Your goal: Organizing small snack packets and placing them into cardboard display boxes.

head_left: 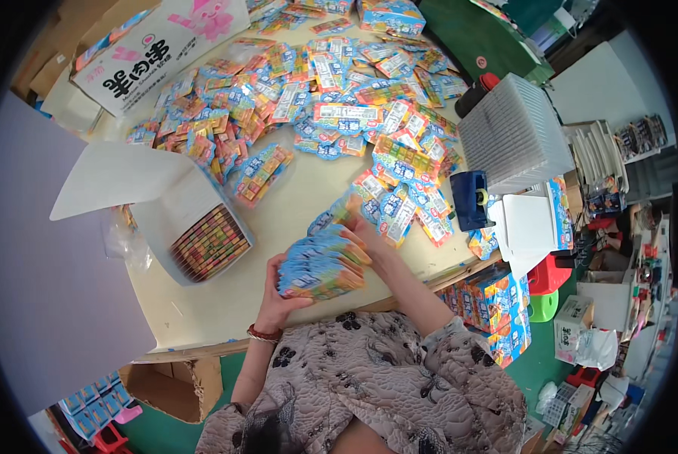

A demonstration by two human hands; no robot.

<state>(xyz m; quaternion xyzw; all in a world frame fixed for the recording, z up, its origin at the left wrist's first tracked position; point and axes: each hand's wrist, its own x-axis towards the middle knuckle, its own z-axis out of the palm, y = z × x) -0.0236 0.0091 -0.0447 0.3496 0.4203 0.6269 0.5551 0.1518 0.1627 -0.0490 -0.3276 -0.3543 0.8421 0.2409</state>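
Note:
A thick stack of blue-and-orange candy packets (320, 263) stands on edge near the table's front. My left hand (276, 296) is closed around its left end and underside. At the stack's far right corner my right hand (372, 240) pinches a single candy packet (337, 214); its fingertips are partly hidden. To the left, an open white box (174, 184) with its flap raised holds a tight row of packets (211, 244). One loose packet (261, 175) lies beside that box.
A big pile of loose packets (301, 94) covers the table's far half. At right stand a blue tape dispenser (470, 198), a stack of clear plastic trays (509, 136) and white cartons (528, 227). A printed white carton (161, 57) sits far left.

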